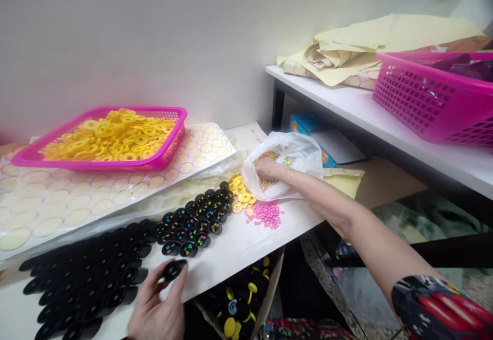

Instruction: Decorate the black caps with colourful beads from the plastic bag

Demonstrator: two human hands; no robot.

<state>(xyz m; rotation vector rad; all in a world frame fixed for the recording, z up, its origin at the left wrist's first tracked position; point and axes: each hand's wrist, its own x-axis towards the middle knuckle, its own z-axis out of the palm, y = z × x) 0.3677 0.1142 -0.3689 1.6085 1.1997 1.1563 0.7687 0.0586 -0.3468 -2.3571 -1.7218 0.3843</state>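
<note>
Pinching a small round black plastic cup (174, 269), our left hand (158, 299) sits left of, and nearer us than, the crumpled white plastic bag (307, 157). A loose pinch could drop the cup off the white counter (229, 250). Our right hand (271, 170) is inside the bag among tiny multicoloured beads (269, 181), its fingers too hidden to tell; snagging the bag could spill them. The cup looks plain, its inside dark.

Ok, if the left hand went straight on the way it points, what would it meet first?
Likely the nearest black cups with colored bits, just beyond the held cup in the left hand; depth is unclear.
</note>
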